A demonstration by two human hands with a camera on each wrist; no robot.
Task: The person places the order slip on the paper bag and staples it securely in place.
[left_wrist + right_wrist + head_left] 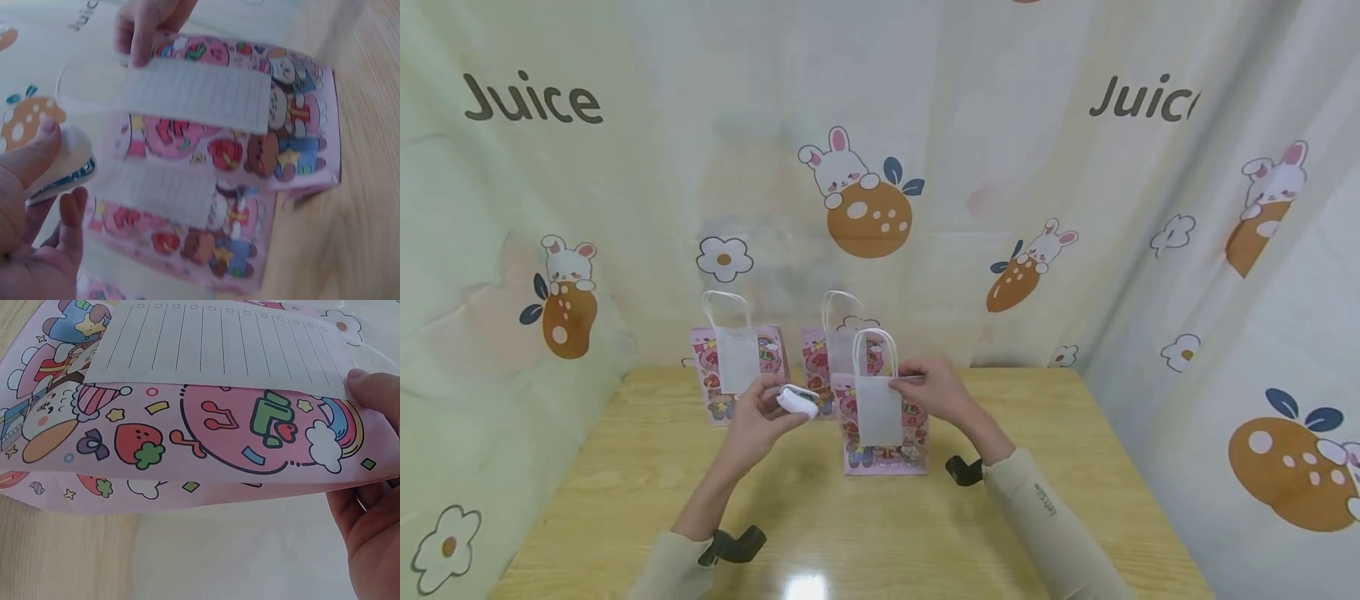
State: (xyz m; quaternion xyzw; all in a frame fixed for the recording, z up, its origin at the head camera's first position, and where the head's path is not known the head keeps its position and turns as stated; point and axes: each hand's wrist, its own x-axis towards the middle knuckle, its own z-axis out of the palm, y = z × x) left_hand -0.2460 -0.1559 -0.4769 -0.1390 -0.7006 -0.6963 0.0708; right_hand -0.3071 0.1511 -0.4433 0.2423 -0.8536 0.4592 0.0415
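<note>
In the head view my left hand (pixel 752 429) holds a small white stapler (pixel 797 402), left of the front paper bag and apart from it. The left wrist view shows the stapler (pixel 74 150) between thumb and fingers, its metal underside visible. My right hand (pixel 942 390) pinches the top edge of that pink cartoon-printed bag (pixel 891 460), which stands upright. A white lined paper slip (pixel 219 347) lies against the bag's front, its upper end by the right thumb. The bag's white handle (pixel 874 333) rises above the slip.
Two similar pink bags stand behind, one at the left (pixel 772 354) and one in the middle (pixel 814 358), each with a white slip and handle. They stand on a wooden table (pixel 1000 533). A printed curtain (pixel 962 83) hangs behind and at the sides.
</note>
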